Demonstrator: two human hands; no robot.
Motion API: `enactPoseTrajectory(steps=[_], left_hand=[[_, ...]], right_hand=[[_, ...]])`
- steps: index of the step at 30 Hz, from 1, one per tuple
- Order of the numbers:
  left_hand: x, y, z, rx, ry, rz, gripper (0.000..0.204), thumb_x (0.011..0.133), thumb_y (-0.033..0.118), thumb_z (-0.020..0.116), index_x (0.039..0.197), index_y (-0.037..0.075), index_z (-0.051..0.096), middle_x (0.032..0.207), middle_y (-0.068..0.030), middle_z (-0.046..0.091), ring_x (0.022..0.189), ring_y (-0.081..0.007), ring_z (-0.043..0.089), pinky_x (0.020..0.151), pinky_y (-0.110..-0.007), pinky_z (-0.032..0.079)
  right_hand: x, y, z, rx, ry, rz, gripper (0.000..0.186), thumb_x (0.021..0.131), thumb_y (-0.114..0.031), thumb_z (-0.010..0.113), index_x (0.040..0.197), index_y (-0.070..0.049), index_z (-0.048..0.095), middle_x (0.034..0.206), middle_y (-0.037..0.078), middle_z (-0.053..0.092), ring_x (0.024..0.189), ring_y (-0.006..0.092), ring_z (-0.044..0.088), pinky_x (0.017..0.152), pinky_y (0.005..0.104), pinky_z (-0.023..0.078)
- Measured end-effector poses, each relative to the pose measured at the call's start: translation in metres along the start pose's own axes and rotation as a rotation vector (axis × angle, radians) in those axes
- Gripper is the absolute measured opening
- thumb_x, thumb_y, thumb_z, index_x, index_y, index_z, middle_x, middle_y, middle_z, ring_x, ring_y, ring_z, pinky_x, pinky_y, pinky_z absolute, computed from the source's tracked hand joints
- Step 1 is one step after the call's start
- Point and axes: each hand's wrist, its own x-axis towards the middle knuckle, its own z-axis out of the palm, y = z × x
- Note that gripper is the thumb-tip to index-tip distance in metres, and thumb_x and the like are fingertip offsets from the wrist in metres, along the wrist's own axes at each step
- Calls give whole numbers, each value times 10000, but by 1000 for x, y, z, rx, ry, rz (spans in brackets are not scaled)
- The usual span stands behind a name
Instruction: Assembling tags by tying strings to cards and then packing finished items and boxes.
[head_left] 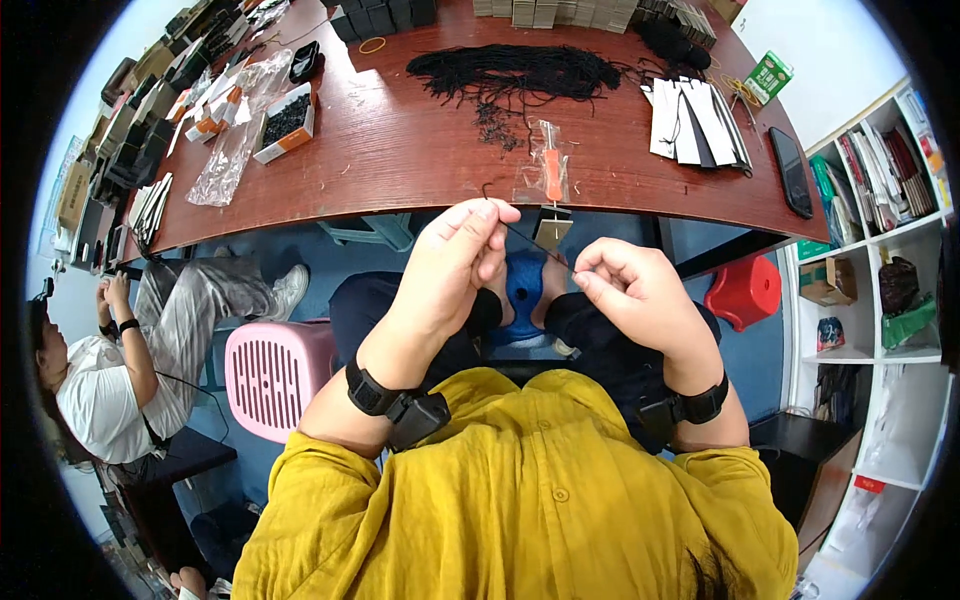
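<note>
A thin black cord (538,246) stretches between my two hands just in front of the table edge. My left hand (455,255) is closed, pinching it with thumb and fingers, and a short end sticks up above the fingertips. Lower and to the right, my right hand (640,292) pinches the other part of it. On the table edge beyond them, an orange-handled tool (553,175) lies under clear tape, its tip pointing toward me. A small greyish tag or block (552,228) hangs below that tip. A heap of black cords (515,72) lies farther back.
White and black strips (697,122) and a phone (790,172) lie at the table's right. An open box of small black parts (288,122) stands left of the middle. A pink stool (278,378) and a seated person (118,400) are at left; a red stool (748,292) is at right.
</note>
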Motion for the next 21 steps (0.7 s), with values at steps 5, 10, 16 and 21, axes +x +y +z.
enactPoseTrajectory(steps=[5,10,16,21], left_hand=[[7,6,-18,-47,95,114,184,928,220,508,935,51,579,744,15,517,558,-68,408,533,-218,326],[0,14,-26,-79,203,109,169,919,221,512,904,65,576,762,22,533,572,-66,425,551,-224,339],[0,9,-39,-50,252,116,165,916,220,521,901,67,581,781,22,545,574,-66,431,548,-224,342],[-3,7,-46,-52,237,151,172,916,199,528,953,44,593,822,5,565,600,-75,461,551,-216,366]], right_hand=[[-9,36,-30,300,48,-26,101,879,-144,578,844,-50,572,744,-42,536,644,30,474,580,179,385],[-19,60,-50,854,28,-125,199,876,-166,562,733,-46,495,779,79,529,482,52,373,413,165,279],[-24,84,-59,1489,-41,-258,248,900,-192,523,714,-77,405,817,70,543,470,79,409,388,184,312],[-22,93,-62,1670,22,-315,266,912,-248,533,723,-99,419,710,9,455,475,77,361,399,186,282]])
